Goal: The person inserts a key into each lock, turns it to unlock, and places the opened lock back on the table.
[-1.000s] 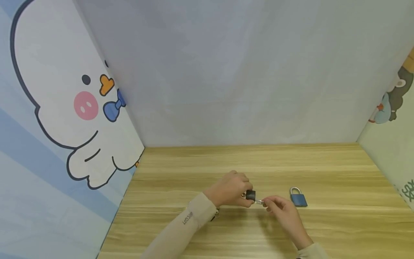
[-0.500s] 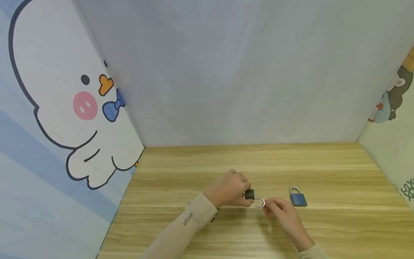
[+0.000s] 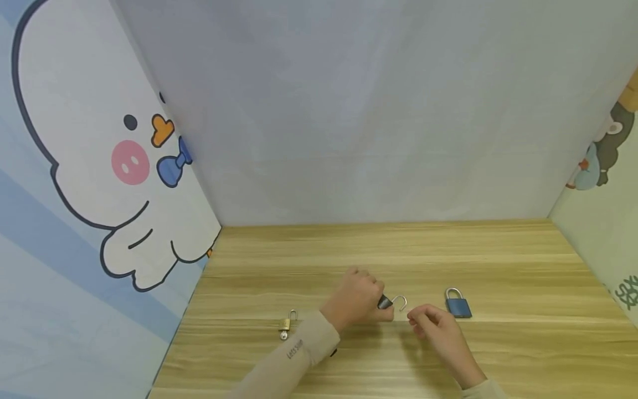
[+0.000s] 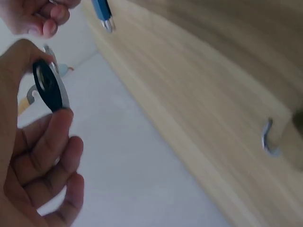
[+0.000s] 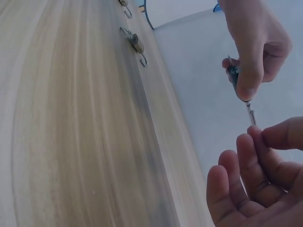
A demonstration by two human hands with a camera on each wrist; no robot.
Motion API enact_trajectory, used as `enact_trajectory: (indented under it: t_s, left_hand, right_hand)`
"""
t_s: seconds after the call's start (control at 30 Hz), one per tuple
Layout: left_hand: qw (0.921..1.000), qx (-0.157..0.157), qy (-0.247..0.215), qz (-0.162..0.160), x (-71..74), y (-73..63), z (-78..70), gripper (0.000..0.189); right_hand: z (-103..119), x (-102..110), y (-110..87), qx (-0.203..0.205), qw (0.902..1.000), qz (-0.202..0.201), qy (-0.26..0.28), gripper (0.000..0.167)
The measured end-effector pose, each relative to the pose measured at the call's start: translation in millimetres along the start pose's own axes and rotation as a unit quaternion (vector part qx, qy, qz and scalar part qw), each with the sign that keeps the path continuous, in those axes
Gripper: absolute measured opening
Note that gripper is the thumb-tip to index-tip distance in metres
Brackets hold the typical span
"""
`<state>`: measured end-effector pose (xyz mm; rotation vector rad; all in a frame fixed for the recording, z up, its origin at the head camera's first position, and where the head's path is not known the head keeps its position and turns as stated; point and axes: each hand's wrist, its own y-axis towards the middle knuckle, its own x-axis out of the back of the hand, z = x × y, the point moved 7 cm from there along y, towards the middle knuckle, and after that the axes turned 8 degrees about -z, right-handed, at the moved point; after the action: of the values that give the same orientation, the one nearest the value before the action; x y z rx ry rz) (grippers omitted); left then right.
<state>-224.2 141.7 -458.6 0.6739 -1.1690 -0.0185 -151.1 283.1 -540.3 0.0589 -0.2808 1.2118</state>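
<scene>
My left hand grips a small black padlock by its body, between thumb and curled fingers. Its silver shackle is swung out and points right. In the left wrist view the end face of the black padlock shows a round metal part. Just below and right of the shackle is my right hand, its thumb and index fingertip together and the other fingers loosely bent. A small gap separates these fingertips from the shackle in the head view, and nothing shows between them.
A blue padlock with its shackle down lies right of the hands. To the left, a brass padlock lies with its shackle raised and a key in it. In the right wrist view two brass padlocks, one nearer, lie on the wooden table.
The right fingertips have let go of the shackle and now stand apart from it. The left hand has tilted the black padlock, raising the shackle. The left sleeve shifted, uncovering the brass padlock.
</scene>
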Motion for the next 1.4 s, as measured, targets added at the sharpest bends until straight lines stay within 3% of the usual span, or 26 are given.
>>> enact_trajectory:
  t_s: [0.2,0.3,0.53,0.67,0.8,1.17,1.3,1.37,1.4]
  left_hand:
    - [0.9947,0.100,0.022,-0.001,-7.6,-5.8,-6.6,0.042]
    - [0.9908,0.127,0.047,-0.004,-12.4,-7.6,-12.0,0.046]
    - [0.9871,0.151,0.054,0.001,-25.9,-12.3,-16.0,0.053]
    - [0.9860,0.150,0.067,0.032,-38.3,-18.3,-17.8,0.056]
    - [0.9835,0.159,0.049,0.070,-50.9,-24.6,-19.4,0.055]
    - [0.9680,0.203,0.009,0.148,-67.2,-30.3,-20.2,0.056]
    - [0.9644,0.207,0.012,0.164,-68.9,-30.9,-20.3,0.057]
    - [0.9634,0.207,0.017,0.169,-69.3,-31.2,-20.4,0.057]
    - [0.9633,0.206,0.020,0.171,-69.6,-31.4,-20.7,0.057]
  right_hand:
    - [0.4,3.2,0.1,-0.002,1.0000,-0.004,0.001,0.022]
    - [1.2,3.1,-0.7,-0.002,1.0000,-0.003,0.002,0.020]
    - [0.5,6.2,-2.1,0.001,0.9999,-0.008,-0.006,0.021]
    - [0.7,9.7,-1.9,0.008,0.9999,-0.011,-0.005,0.021]
    - [0.8,12.0,-1.9,0.013,0.9999,-0.011,0.000,0.020]
    - [-0.1,19.6,-3.1,0.022,0.9996,-0.017,-0.012,0.019]
    - [5.8,27.2,-4.7,0.066,0.9924,-0.032,-0.099,0.016]
    - [11.8,31.3,-7.3,0.111,0.9776,-0.047,-0.173,0.012]
    - [15.4,33.1,-9.4,0.138,0.9653,-0.056,-0.215,0.009]
